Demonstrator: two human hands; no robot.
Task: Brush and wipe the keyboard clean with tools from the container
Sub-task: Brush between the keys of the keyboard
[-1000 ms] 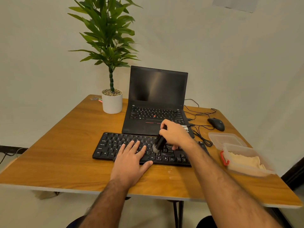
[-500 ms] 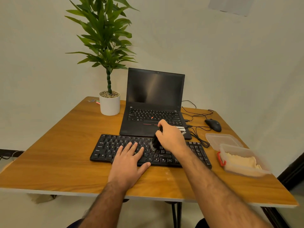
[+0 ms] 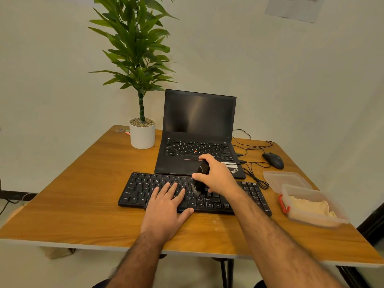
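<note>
The right hand (image 3: pixel 218 176) grips the small, light-looking brush (image 3: pixel 200 177) by its stiff body, soft bristles down, while the flat-fingered left hand (image 3: pixel 166 206) steadies the rigid keyboard (image 3: pixel 141 190).

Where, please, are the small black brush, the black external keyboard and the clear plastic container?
small black brush (image 3: pixel 199 182): head view, on its body.
black external keyboard (image 3: pixel 143 189): head view, left keys.
clear plastic container (image 3: pixel 332 213): head view, right wall.
</note>
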